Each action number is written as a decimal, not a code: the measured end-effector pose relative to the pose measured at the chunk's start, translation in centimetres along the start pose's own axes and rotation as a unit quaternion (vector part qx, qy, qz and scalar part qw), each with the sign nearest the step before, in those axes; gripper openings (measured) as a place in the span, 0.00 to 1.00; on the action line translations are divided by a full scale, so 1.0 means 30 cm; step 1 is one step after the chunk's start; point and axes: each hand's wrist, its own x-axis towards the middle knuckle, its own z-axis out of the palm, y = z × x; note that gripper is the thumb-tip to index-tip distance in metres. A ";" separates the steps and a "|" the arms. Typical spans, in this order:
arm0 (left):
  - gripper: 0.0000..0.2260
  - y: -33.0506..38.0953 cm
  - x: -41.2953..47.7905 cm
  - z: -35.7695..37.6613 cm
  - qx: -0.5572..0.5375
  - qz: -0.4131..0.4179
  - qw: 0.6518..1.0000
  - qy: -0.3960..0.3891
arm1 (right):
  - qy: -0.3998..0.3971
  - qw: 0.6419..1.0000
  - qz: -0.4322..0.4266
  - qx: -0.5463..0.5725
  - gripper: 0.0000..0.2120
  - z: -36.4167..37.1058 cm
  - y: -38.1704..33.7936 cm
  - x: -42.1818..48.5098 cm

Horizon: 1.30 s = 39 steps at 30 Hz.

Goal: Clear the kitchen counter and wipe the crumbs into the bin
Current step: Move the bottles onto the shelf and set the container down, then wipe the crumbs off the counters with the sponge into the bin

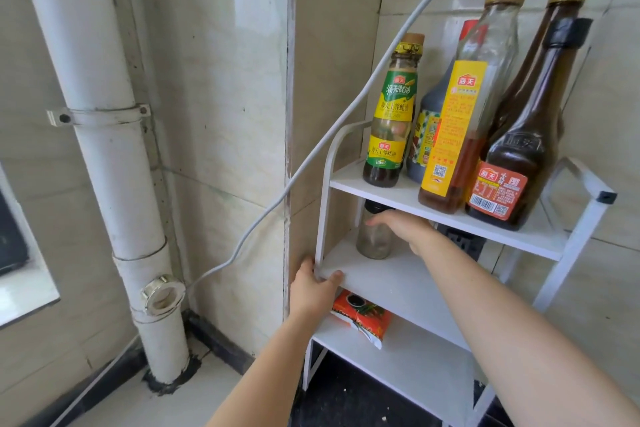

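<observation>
**White rack, brown bottles**

The rack point(398, 284), pipe point(104, 156) and cable point(263, 208) are white. The tiles point(221, 97) are cream with faint green veining. The sauce bottle point(393, 114) has a green-and-yellow label. The tall bottle point(467, 114) has a yellow label and a gold cap. The brown bottle point(519, 156) has a red label. The packet point(362, 319) is orange-red. The jar point(372, 243) is cloudy grey, and its cap looks black.

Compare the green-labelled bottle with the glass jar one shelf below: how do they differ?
The bottle is taller and labelled; the jar is short and bare. The bottle stands untouched; the right hand grips the jar. The bottle has a brown cap, the jar a black one. Both stand upright.
</observation>
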 end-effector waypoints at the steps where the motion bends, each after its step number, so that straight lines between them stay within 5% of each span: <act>1: 0.13 0.000 -0.001 0.003 0.002 0.003 1.000 0.003 | 0.000 1.000 0.000 0.005 0.17 0.000 0.003 0.002; 5: 0.14 0.000 -0.012 0.013 0.024 0.011 0.999 0.021 | 0.022 0.999 -0.014 -0.019 0.21 0.003 0.014 -0.030; 13: 0.15 -0.001 -0.070 -0.023 0.118 0.052 0.990 0.052 | 0.153 0.969 -0.177 -0.080 0.25 0.043 0.091 -0.229; 20: 0.11 -0.098 -0.225 -0.305 0.169 0.076 0.972 0.143 | 0.020 0.948 -0.301 -0.106 0.20 0.265 0.090 -0.410; 31: 0.13 -0.393 -0.437 -1.057 0.364 -0.039 0.894 0.258 | -0.207 0.900 -0.318 -0.214 0.20 0.997 -0.002 -0.680; 39: 0.22 -0.481 -0.378 -1.480 0.449 0.027 0.833 0.323 | -0.250 0.825 -0.380 -0.336 0.29 1.435 -0.137 -0.751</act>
